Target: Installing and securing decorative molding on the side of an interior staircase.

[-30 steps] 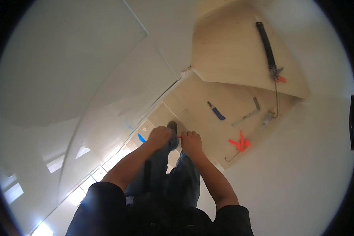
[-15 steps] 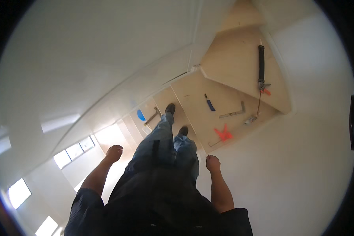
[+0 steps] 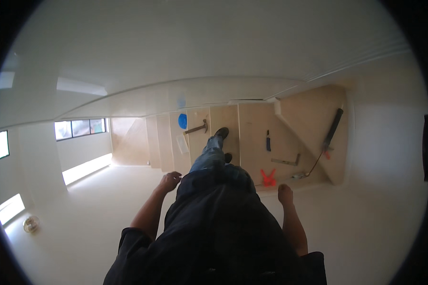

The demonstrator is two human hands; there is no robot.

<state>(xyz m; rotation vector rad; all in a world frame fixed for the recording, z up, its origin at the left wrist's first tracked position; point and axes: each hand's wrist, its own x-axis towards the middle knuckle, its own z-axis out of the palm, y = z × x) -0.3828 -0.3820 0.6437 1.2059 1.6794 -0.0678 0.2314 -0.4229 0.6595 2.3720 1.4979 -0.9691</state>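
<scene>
My left hand [image 3: 170, 181] hangs beside my hip with its fingers loosely bent, and nothing shows in it. My right hand [image 3: 285, 194] is closed in a fist low on my other side; whatever it may hold is hidden. Nearest to it is a bright red, X-shaped thing [image 3: 268, 177] on the wooden step. A caulking gun [image 3: 334, 127] with a black barrel and a long thin rod lies farther right. Between it and my feet are a carpenter's square [image 3: 286, 162] and a blue-handled tool [image 3: 268, 142]. A hammer [image 3: 197, 128] rests left of my shoe.
Wooden stairs [image 3: 223, 114] run down to the left, where windows [image 3: 81, 128] let in light. A blue round thing [image 3: 182, 121] and a pale strip [image 3: 182, 143] are on the steps. White walls [image 3: 214, 42] flank the stairs. A round fixture [image 3: 31, 224] sits at lower left.
My view has turned, so the stairs now run nearly straight across it. Both hands appear farther right in the picture. The tools still lie on the steps.
</scene>
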